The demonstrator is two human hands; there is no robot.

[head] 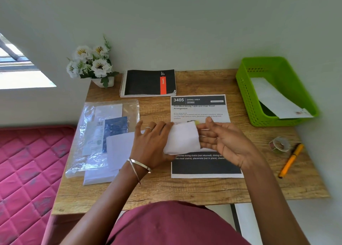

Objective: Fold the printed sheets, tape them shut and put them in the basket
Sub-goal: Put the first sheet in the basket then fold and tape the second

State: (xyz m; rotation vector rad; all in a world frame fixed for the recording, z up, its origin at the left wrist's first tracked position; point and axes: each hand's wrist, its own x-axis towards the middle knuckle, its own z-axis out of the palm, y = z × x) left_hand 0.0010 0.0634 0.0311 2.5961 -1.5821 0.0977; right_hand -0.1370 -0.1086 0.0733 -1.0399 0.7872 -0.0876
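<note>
Holding the folded sheet (182,138) above the printed sheet (200,115), I'm keeping its long axis running left to right. My left hand (151,143) is gripping its left end, fingers curled over the top; my right hand (220,141) is touching the right end, fingers nearly straight. Right of the printed sheet, the green basket (246,89) is holding one folded paper, with tape roll (279,143) and pen (291,160) nearer me on the wooden table (185,189).
</note>
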